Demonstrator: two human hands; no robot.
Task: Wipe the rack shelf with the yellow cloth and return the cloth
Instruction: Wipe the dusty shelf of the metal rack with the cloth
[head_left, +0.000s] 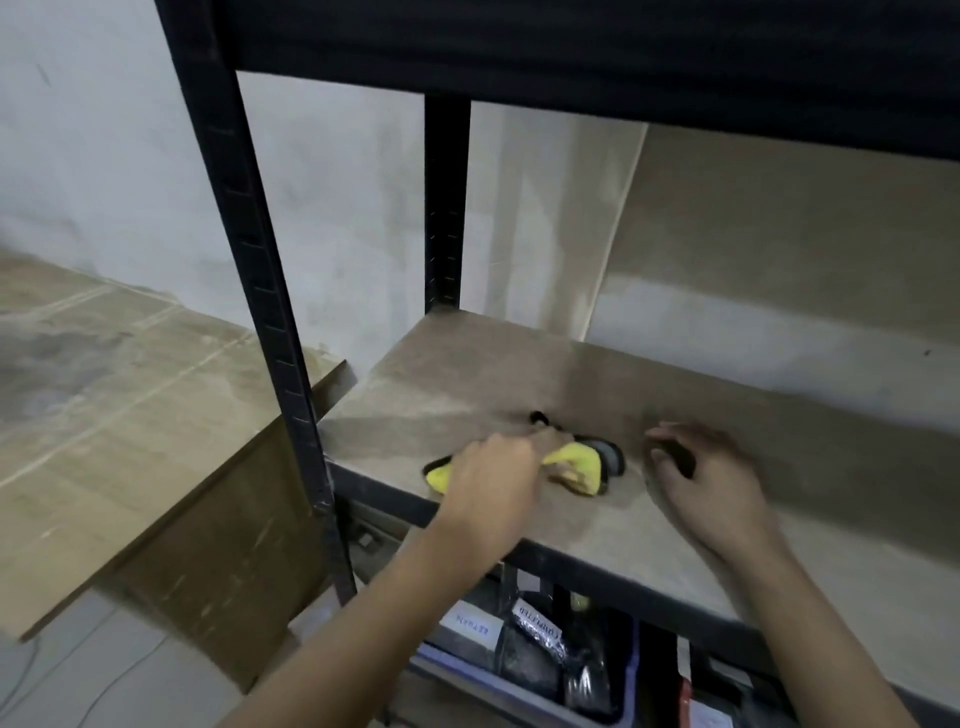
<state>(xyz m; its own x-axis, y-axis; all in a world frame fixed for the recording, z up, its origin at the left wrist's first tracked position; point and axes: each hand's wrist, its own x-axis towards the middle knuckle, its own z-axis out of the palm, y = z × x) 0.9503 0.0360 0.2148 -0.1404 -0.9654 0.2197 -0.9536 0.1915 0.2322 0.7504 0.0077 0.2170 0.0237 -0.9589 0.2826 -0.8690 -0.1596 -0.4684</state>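
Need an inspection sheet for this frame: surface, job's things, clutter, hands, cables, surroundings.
Surface: brown rack shelf, dusty-looking, in a black metal frame.
Job's things: yellow cloth bunched near the shelf's front edge.
Clutter: small dark objects beside the cloth; blurred.
Hands: left hand grips the cloth; right hand curled around a small dark item, blurred.
Cables: thin cable on the floor, lower left.
Surroundings: bin of packaged items below; cardboard box left; pale wall behind.
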